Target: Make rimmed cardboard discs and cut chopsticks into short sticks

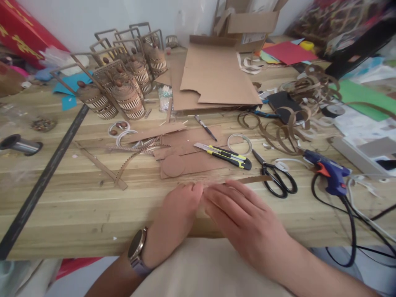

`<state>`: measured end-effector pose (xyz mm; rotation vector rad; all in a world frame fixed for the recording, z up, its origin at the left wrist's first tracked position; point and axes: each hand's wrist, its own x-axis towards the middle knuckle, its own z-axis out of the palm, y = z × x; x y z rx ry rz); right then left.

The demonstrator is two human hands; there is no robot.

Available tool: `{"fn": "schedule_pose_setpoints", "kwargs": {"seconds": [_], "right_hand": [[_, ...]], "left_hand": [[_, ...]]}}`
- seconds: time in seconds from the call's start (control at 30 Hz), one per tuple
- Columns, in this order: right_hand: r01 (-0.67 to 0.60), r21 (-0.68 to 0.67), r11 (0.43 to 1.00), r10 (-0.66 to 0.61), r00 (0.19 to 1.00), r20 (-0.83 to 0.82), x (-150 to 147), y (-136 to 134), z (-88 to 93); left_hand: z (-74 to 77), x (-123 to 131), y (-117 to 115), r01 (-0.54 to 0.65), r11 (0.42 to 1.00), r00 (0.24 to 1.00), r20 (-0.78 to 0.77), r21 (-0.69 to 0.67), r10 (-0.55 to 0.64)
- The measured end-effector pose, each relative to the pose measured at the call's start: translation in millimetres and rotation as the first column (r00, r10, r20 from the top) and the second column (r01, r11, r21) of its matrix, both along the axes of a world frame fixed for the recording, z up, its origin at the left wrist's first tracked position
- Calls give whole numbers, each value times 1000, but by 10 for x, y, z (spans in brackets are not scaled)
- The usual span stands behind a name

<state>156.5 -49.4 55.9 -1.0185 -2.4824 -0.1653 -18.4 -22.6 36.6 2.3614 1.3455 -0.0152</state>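
My left hand [181, 210], with a watch on its wrist, is closed at the table's front edge, its fingertips meeting those of my right hand. What it pinches is hidden behind the fingers. My right hand [244, 218] has its fingers pressed together on a narrow brown cardboard strip [255, 179], whose free end sticks out to the right toward black-handled scissors [278, 177]. Just beyond the hands lie cardboard pieces [204, 165] with a cardboard disc [173, 166] on them. A yellow and black utility knife [224, 155] rests there with its blade out, near a pen [206, 128].
Several small lantern-like models [128, 99] with handles stand at the back left. A blue glue gun [329, 171] with trailing cables lies at the right, below curled brown strips [287, 123]. A tape roll [240, 144] and a large cardboard sheet [216, 74] lie farther back.
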Motion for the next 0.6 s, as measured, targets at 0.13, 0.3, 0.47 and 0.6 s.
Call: {"fn": "schedule_pose_setpoints", "kwargs": {"seconds": [0.13, 0.3, 0.47, 0.6], "right_hand": [[1, -347, 938, -27, 997, -70, 295, -93, -178], [146, -663, 734, -316, 938, -143, 463, 39, -570], [-20, -925, 380, -638, 718, -278, 387, 39, -675], [-237, -899, 369, -704, 560, -437, 329, -10, -708]], "left_hand": [[-53, -5, 9, -25, 1000, 993, -118, 17, 27], [-99, 2, 20, -16, 999, 991, -134, 40, 21], [-117, -40, 22, -7, 999, 995, -97, 41, 11], [-125, -76, 10, -24, 998, 995, -97, 64, 30]]}}
